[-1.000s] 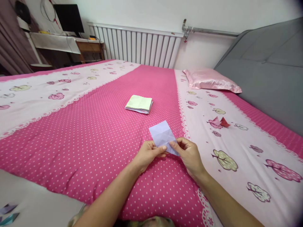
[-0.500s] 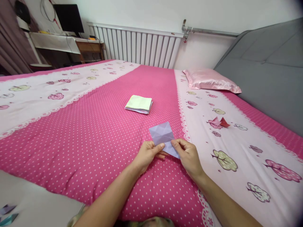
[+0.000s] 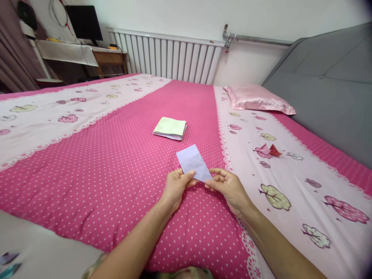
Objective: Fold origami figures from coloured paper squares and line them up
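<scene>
A creased sheet of lilac origami paper (image 3: 194, 161) is held up over the bed, seen as a slanted rectangle. My left hand (image 3: 179, 186) pinches its lower left edge, thumb on top and fingers beneath. At the lower right corner, my right hand (image 3: 228, 186) has thumb and fingers closed on the paper. Beyond the hands a stack of square paper (image 3: 170, 128), pale yellow-green on top, lies on the pink dotted bedspread (image 3: 122, 166).
To the right lie a pink folded paper piece (image 3: 264, 149) and a red one (image 3: 274, 150). A pink pillow (image 3: 260, 99) rests near the grey headboard (image 3: 325, 77). Purple (image 3: 8, 257) and teal (image 3: 11, 270) folded papers are at the lower left. A radiator (image 3: 168, 56) stands behind.
The lilac paper has shifted left and turned, and its visible outline has become narrower. My right hand's grip has moved, with its fingers now more spread. The paper stack stays put.
</scene>
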{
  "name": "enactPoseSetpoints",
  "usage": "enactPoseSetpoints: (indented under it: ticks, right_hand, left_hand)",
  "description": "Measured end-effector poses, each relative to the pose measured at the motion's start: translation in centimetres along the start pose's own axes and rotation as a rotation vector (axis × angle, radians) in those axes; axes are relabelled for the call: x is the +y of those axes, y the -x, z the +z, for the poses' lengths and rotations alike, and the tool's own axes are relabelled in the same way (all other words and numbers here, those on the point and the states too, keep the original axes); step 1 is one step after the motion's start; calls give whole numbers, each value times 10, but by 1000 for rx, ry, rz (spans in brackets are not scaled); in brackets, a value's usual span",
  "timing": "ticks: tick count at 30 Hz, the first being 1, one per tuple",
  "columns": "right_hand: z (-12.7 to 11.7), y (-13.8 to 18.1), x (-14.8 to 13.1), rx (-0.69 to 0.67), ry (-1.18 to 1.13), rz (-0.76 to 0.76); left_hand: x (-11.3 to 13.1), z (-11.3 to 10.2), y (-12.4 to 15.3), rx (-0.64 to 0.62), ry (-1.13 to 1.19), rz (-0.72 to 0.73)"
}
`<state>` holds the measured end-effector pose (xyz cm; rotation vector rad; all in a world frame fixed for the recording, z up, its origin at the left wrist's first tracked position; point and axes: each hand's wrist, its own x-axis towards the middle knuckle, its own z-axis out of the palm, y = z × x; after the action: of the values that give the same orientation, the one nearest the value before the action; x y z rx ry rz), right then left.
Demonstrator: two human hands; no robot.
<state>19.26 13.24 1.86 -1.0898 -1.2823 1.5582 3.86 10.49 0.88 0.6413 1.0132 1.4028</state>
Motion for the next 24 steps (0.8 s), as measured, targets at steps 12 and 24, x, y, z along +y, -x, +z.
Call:
enactPoseSetpoints:
  ticks: [12, 24]
  right_hand:
    - [4, -2, 2, 36, -7, -14]
    - [5, 11, -11, 119, 181, -334]
  left_hand:
    - [2, -1, 2, 38, -37, 171]
    - [-7, -7, 11, 248, -660, 618]
